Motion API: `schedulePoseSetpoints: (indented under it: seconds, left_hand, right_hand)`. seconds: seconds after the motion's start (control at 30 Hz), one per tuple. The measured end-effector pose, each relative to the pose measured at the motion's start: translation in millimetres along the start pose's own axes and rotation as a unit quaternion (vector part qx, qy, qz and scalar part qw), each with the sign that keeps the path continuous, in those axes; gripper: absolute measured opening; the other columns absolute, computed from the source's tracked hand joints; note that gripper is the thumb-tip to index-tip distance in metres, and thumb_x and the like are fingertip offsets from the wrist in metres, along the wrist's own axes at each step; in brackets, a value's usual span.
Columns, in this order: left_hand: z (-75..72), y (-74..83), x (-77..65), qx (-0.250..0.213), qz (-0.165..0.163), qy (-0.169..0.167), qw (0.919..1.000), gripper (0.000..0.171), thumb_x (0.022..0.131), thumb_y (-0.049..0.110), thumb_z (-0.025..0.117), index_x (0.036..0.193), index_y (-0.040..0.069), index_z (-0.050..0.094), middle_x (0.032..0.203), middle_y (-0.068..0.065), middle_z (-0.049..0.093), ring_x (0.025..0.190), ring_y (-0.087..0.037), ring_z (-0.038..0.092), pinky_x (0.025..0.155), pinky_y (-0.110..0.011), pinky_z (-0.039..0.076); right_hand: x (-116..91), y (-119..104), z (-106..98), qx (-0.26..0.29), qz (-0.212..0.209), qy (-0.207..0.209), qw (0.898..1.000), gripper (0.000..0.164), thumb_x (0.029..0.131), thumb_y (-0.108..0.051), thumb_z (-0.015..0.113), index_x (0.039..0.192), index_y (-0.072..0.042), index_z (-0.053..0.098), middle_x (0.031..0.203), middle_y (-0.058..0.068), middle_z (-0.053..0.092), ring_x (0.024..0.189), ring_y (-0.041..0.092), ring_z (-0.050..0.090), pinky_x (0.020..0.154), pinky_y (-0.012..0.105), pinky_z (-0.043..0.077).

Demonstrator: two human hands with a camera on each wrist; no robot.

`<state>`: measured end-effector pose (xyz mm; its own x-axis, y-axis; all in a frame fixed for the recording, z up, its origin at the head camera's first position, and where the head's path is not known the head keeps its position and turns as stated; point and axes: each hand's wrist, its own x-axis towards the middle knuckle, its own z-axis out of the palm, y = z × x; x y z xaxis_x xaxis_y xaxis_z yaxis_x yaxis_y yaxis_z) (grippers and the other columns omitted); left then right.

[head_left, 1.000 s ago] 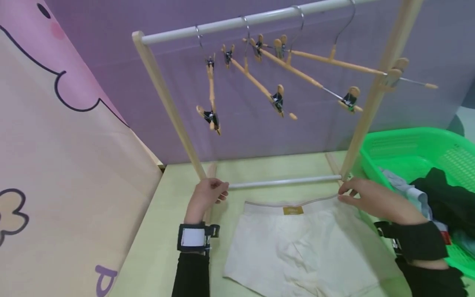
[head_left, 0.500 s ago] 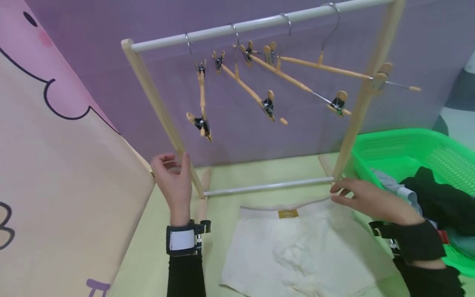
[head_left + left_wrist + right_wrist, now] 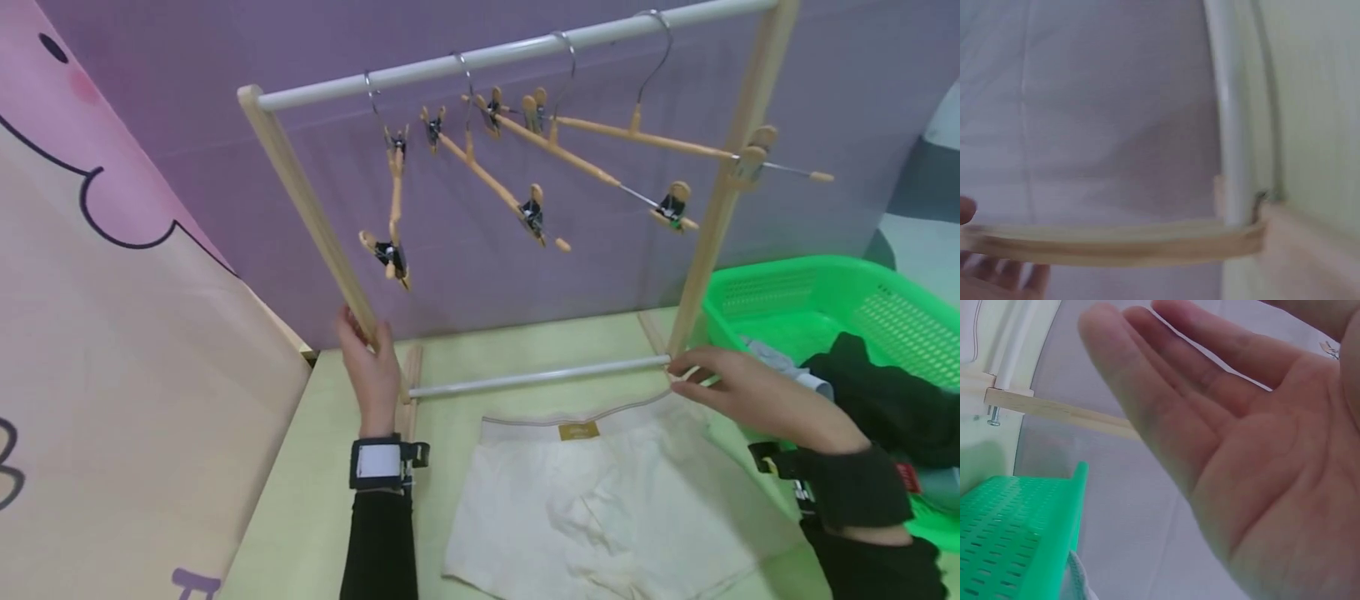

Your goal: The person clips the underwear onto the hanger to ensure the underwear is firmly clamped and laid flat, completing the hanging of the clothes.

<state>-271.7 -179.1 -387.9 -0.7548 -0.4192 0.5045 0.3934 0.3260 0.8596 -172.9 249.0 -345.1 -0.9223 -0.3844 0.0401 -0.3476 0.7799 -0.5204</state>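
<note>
My left hand [image 3: 371, 375] holds the left upright post [image 3: 315, 225] of a small wooden clothes rack, thumb on one side and fingers on the other. In the left wrist view the post [image 3: 1116, 244] runs between the thumb and the fingers. By the foot of the right post [image 3: 723, 208] is my right hand [image 3: 750, 392], close to the waistband corner of a pair of white shorts [image 3: 600, 500]. The right wrist view shows that hand [image 3: 1254, 444] with fingers extended and nothing held. The shorts lie flat, a gold label [image 3: 579, 431] at the waist.
Several clip hangers [image 3: 487, 171] hang from the rack's white top bar [image 3: 510, 54]. A white lower bar [image 3: 540, 378] joins the posts. To the right stands a green basket [image 3: 757, 292] with dark and grey clothes [image 3: 862, 375]. A purple backdrop [image 3: 465, 283] rises behind.
From the lower bar's left end, my left hand has moved left and up, then come round the left post. My right hand stays near the right post's foot. The view has shifted slightly.
</note>
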Motion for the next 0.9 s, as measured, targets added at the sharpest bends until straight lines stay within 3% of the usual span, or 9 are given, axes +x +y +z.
schedulePoseSetpoints:
  seconds: [0.13, 0.3, 0.47, 0.57, 0.6, 0.67, 0.73, 0.83, 0.9]
  left_hand:
    - [3.9, -10.9, -0.4, 0.002, -0.006, 0.002, 1.0, 0.033, 0.105, 0.018, 0.05, 0.137, 0.01, 0.053, 0.116, -0.017, 0.067, 0.098, -0.03, 0.064, 0.073, -0.033, 0.046]
    - [9.6, -17.5, -1.0, -0.014, 0.001, -0.019, 0.9997, 0.032, 0.108, 0.02, 0.04, 0.135, 0.004, 0.047, 0.104, -0.024, 0.06, 0.091, -0.026, 0.058, 0.08, -0.033, 0.047]
    - [10.2, -19.5, -1.2, -0.005, -0.003, -0.048, 0.9989, 0.032, 0.109, 0.023, 0.034, 0.134, 0.004, 0.041, 0.094, -0.012, 0.051, 0.081, -0.018, 0.048, 0.071, -0.029, 0.041]
    - [8.8, -20.4, -0.2, -0.004, 0.005, -0.057, 0.9983, 0.03, 0.109, 0.022, 0.033, 0.134, 0.005, 0.04, 0.093, -0.007, 0.048, 0.08, -0.017, 0.047, 0.068, -0.027, 0.039]
    - [8.4, -20.3, 0.2, -0.005, 0.009, -0.059, 0.9982, 0.03, 0.109, 0.021, 0.033, 0.134, 0.005, 0.04, 0.093, -0.007, 0.048, 0.081, -0.018, 0.047, 0.068, -0.026, 0.039]
    - [8.1, -20.9, 0.7, -0.008, 0.014, -0.059, 0.9981, 0.029, 0.109, 0.02, 0.034, 0.133, 0.004, 0.04, 0.091, -0.007, 0.048, 0.08, -0.02, 0.046, 0.067, -0.027, 0.038]
    - [8.3, -21.2, 0.8, -0.007, 0.015, -0.057, 0.9982, 0.029, 0.109, 0.02, 0.034, 0.133, 0.004, 0.04, 0.09, -0.007, 0.048, 0.079, -0.022, 0.046, 0.066, -0.028, 0.038]
    - [8.7, -21.2, 0.5, 0.001, 0.011, -0.051, 0.9987, 0.028, 0.109, 0.02, 0.034, 0.132, 0.004, 0.04, 0.089, -0.006, 0.047, 0.08, -0.028, 0.047, 0.065, -0.029, 0.037]
    - [8.7, -20.7, 0.2, 0.006, 0.008, -0.049, 0.9988, 0.028, 0.109, 0.02, 0.033, 0.131, 0.004, 0.04, 0.09, -0.007, 0.047, 0.081, -0.032, 0.047, 0.066, -0.029, 0.037]
  right_hand:
    - [-1, -2, -5, -0.02, 0.003, 0.02, 1.0, 0.031, 0.1, -0.019, 0.06, 0.122, 0.002, 0.063, 0.115, 0.018, 0.067, 0.1, 0.033, 0.067, 0.077, 0.043, 0.057]
    - [-7, -4, -16, -0.025, 0.026, 0.059, 0.998, 0.028, 0.102, -0.02, 0.057, 0.121, -0.001, 0.066, 0.114, 0.019, 0.068, 0.102, 0.038, 0.065, 0.078, 0.049, 0.055]
    - [-13, -6, -31, -0.011, 0.049, 0.097, 0.994, 0.034, 0.105, -0.026, 0.051, 0.128, -0.003, 0.06, 0.124, 0.025, 0.062, 0.105, 0.046, 0.063, 0.078, 0.053, 0.055]
    - [-12, -11, -42, 0.0, 0.059, 0.137, 0.989, 0.038, 0.107, -0.029, 0.046, 0.132, -0.002, 0.056, 0.123, 0.027, 0.062, 0.105, 0.046, 0.064, 0.076, 0.046, 0.056]
    - [-11, -14, -45, 0.008, 0.063, 0.158, 0.985, 0.039, 0.107, -0.029, 0.046, 0.133, -0.002, 0.054, 0.123, 0.026, 0.062, 0.104, 0.042, 0.064, 0.077, 0.038, 0.056]
    - [-9, -20, -51, 0.024, 0.062, 0.214, 0.975, 0.04, 0.106, -0.027, 0.047, 0.134, 0.001, 0.052, 0.122, 0.026, 0.06, 0.1, 0.022, 0.067, 0.076, 0.02, 0.053]
    - [-6, -27, -58, 0.031, 0.065, 0.282, 0.957, 0.044, 0.104, -0.027, 0.051, 0.137, 0.001, 0.048, 0.124, 0.026, 0.058, 0.097, -0.001, 0.06, 0.074, 0.005, 0.044]
    - [-3, -37, -69, 0.035, 0.074, 0.375, 0.923, 0.053, 0.1, -0.028, 0.058, 0.144, -0.003, 0.042, 0.13, 0.023, 0.053, 0.094, -0.021, 0.042, 0.081, 0.0, 0.037]
    - [-2, -44, -77, 0.031, 0.084, 0.415, 0.905, 0.059, 0.099, -0.031, 0.061, 0.149, -0.01, 0.037, 0.137, 0.02, 0.05, 0.103, -0.016, 0.044, 0.091, 0.005, 0.038]
